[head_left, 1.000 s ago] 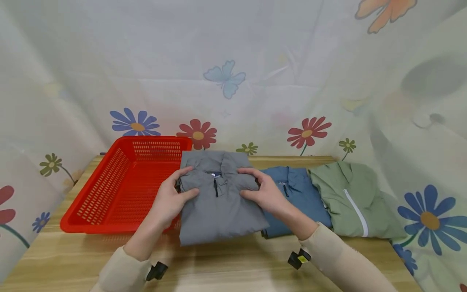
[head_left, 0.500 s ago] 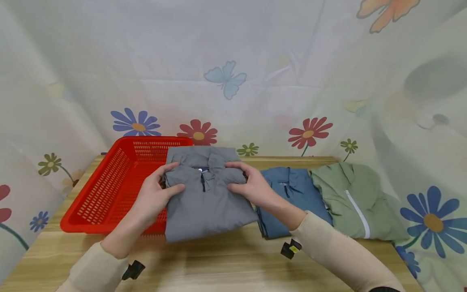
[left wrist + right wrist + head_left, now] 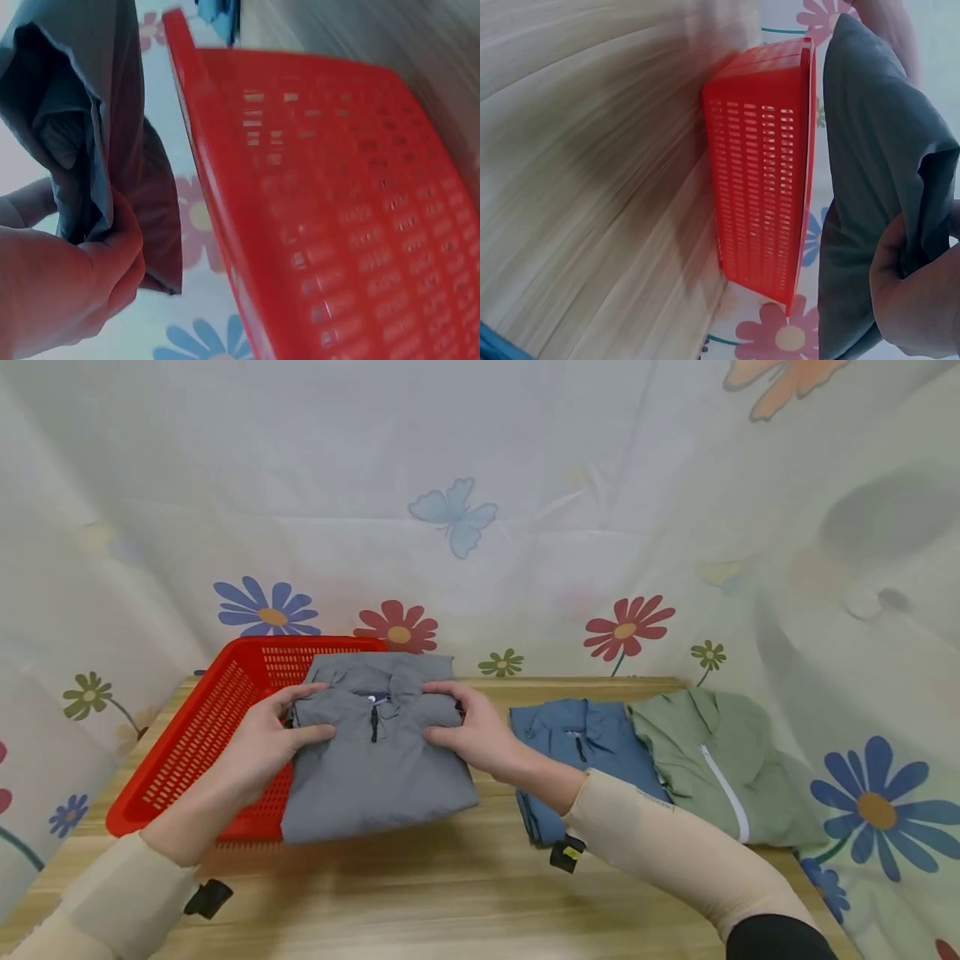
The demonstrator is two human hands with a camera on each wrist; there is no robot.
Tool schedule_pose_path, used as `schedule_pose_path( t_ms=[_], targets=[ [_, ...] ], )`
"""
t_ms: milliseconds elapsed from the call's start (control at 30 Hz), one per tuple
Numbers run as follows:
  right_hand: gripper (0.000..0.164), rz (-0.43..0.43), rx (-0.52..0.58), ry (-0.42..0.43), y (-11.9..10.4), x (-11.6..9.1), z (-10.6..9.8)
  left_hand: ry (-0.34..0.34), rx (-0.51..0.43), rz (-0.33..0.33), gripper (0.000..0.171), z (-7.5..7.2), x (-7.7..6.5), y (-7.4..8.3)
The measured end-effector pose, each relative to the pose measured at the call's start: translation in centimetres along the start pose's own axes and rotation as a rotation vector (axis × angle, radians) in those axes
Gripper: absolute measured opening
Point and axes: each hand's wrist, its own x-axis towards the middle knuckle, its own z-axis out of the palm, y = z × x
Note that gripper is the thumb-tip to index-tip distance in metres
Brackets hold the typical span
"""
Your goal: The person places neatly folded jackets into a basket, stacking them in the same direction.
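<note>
A folded grey jacket [image 3: 378, 777] with a short black zip pull hangs in the air, level with the right part of the red plastic basket [image 3: 161, 777]. My left hand [image 3: 262, 743] grips its left edge, thumb on top and the other fingers underneath. On the opposite edge, my right hand [image 3: 483, 731] pinches the cloth the same way. In the left wrist view the layered folds of the jacket [image 3: 124, 150] show beside the basket rim [image 3: 217, 187]. The right wrist view has the jacket [image 3: 877, 150] above the basket's perforated side [image 3: 754, 187].
To the right on the wooden table [image 3: 450, 893] lies a folded blue jacket [image 3: 600, 727]. Beside it is a folded green jacket [image 3: 720, 760] with a white zip, overlapping the blue one's edge. A flower-printed curtain [image 3: 540, 593] stands behind the table.
Both hands have carried the grey jacket leftward, from between the basket and the blue jacket to over the basket's right part. The blue and green jackets stay in place.
</note>
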Motion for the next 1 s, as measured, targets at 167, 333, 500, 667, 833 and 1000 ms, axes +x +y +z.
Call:
schedule_pose_path(
  t_ms=[167,333,500,667,833,1000],
  targets=[
    [0.058,0.006,-0.004,0.009,-0.2,1.1,1.1,-0.026,0.033,-0.022,0.073,-1.8,0.9,-0.4],
    [0.056,0.005,0.010,0.014,-0.4,2.0,2.1,-0.058,0.069,-0.031,0.073,-3.5,1.6,-0.7],
    [0.056,-0.010,0.014,0.020,-0.4,2.9,3.1,-0.084,0.114,-0.047,0.075,-5.2,2.4,-1.1],
    [0.055,-0.016,0.013,0.032,-0.5,3.9,3.9,-0.115,0.148,-0.063,0.079,-6.9,3.1,-1.7],
    [0.054,-0.003,-0.014,0.036,-0.5,4.7,4.8,-0.147,0.170,-0.075,0.081,-8.2,3.5,-2.3],
    [0.054,0.004,-0.019,0.033,-0.7,5.3,5.6,-0.171,0.140,-0.079,0.080,-9.4,3.9,-2.8]
  ],
)
